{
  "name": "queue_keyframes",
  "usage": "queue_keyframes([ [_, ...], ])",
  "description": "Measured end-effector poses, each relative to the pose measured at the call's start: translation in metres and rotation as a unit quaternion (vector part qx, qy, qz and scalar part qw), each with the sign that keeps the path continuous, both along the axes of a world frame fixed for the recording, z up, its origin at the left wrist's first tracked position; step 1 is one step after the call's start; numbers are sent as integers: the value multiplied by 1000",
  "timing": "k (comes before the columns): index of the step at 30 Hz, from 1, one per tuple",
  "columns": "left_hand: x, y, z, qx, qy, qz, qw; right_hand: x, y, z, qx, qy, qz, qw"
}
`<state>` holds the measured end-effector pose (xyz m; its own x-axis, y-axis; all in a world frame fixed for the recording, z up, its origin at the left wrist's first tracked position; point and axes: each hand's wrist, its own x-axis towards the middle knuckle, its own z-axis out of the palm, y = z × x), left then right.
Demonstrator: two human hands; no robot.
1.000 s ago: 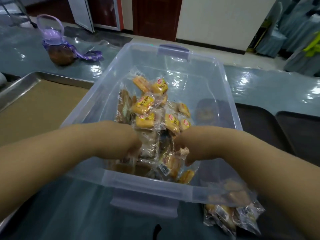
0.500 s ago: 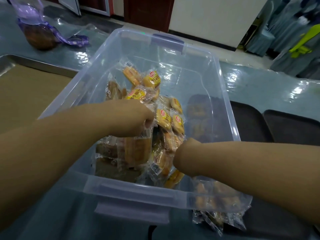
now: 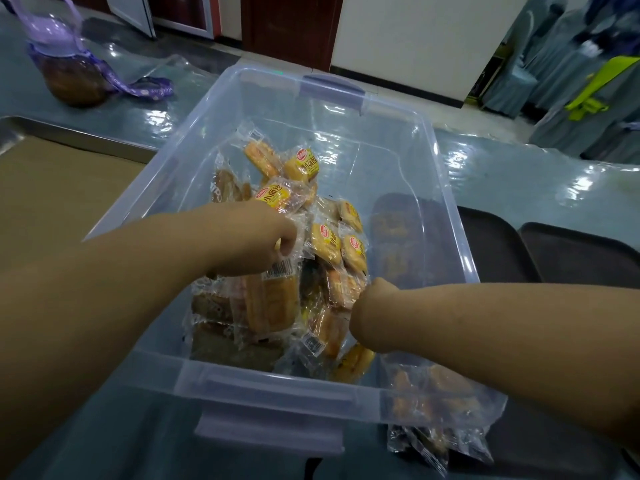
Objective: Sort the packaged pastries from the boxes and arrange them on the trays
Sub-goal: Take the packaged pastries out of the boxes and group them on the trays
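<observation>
The packaged pastries (image 3: 332,244) lie heaped in the clear box (image 3: 263,386), toward its left half. My left hand (image 3: 256,240) is inside the box, fingers curled round the top of a long wrapped pastry (image 3: 277,303) that hangs below it. My right hand (image 3: 372,313) dips in at the near right side; its fingers are hidden in the heap, so I cannot tell its grip. A few loose packets (image 3: 436,441) lie outside the box's near right corner. Two dark trays (image 3: 581,258) sit right of the box, a metal tray (image 3: 79,136) left of it.
</observation>
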<state>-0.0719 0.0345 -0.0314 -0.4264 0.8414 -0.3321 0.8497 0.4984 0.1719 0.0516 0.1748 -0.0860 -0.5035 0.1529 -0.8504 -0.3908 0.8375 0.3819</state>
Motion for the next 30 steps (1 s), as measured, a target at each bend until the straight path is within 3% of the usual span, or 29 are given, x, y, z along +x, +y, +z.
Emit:
queue_keyframes([
  [5,-1,-2,0,8,-6,4,1000,1,-9,15,-38,-13,54,998],
  [11,-1,-4,4,20,1,20,1000,3,10,44,-139,141,14,980],
  [14,-3,-2,5,44,6,48,998,2,21,59,-214,229,-36,949],
  [18,-8,1,6,139,-5,103,985,2,35,77,-334,322,-121,877],
  [24,3,7,11,269,-98,155,946,-7,38,100,-464,323,-236,790],
  [27,7,10,9,279,-121,145,942,-17,33,104,-475,352,-225,775],
  [30,6,11,9,306,-147,160,927,-26,27,100,-433,403,-174,787],
])
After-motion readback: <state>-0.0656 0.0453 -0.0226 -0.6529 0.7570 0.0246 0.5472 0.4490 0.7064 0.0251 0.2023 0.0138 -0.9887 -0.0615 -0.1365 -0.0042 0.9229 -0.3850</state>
